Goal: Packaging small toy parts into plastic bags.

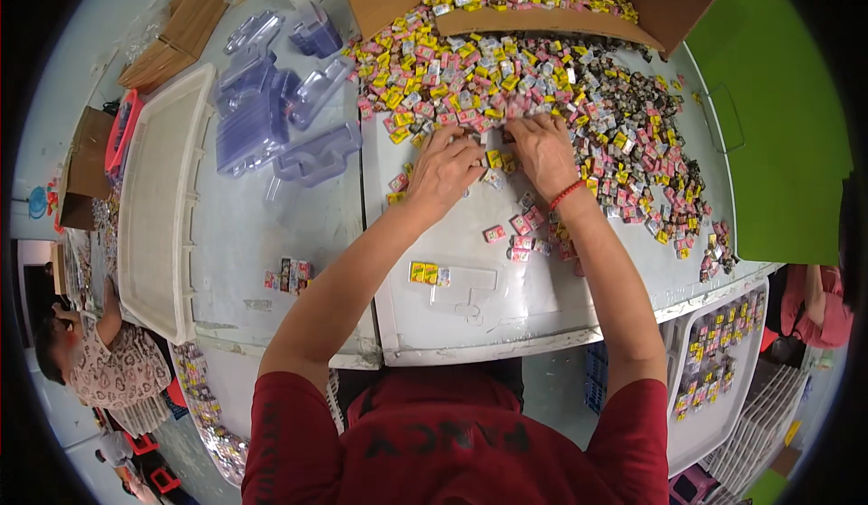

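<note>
A broad heap of tiny printed boxes (452, 75), pink, yellow, white and dark, is spread over the far part of the white table. My left hand (445, 169) is at the heap's near edge, fingers curled and pressed together. Close beside it, my right hand (542, 151), with a red bracelet at the wrist, has its fingers bent down among the boxes. What each hand's fingertips pinch is hidden. Loose boxes lie between and below the hands. Nearer me, a clear plastic blister tray (463, 290) has a short row of yellow and pale boxes (425, 273) at its upper left.
An open cardboard carton (542, 24) spills boxes at the back. Stacked clear blister trays (262, 121) lie left, beside a long white tray (131, 207). A small cluster of boxes (291, 275) sits left of my left forearm. Filled packs (714, 360) stand in a tray at lower right. People work at far left and right.
</note>
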{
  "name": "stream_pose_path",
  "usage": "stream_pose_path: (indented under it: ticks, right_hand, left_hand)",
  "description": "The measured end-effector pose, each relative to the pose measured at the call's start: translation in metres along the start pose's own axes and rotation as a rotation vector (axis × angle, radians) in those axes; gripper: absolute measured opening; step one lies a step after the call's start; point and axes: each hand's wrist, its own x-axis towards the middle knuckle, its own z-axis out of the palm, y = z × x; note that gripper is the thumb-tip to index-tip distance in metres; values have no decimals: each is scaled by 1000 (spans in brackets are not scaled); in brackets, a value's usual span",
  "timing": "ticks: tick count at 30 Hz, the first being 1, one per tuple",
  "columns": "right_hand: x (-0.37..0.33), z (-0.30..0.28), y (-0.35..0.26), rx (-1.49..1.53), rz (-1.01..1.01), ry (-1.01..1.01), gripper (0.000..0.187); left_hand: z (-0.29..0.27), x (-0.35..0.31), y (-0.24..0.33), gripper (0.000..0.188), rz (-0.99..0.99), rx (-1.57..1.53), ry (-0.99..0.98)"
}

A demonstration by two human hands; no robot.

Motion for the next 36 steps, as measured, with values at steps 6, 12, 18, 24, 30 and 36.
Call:
stream_pose_path:
  ticks: [6,12,18,24,30,36]
  right_hand:
    - [8,1,1,-10,10,27,23]
    - [-28,-26,-10,124,34,231,21]
    - [-86,-48,-17,238,192,224,19]
    - [-116,-65,-33,296,282,200,19]
    - [-129,-68,-54,320,267,213,19]
    - [-137,-69,-73,328,280,185,20]
  left_hand:
    - [-2,-2,-1,22,15,91,44]
    - [-19,-2,33,19,-61,-20,40]
    - [-4,-11,37,25,-142,69,16]
    - [3,-6,45,34,-87,90,26]
    - [14,-10,41,26,14,-69,17]
    - [14,-8,36,19,-78,-147,-20]
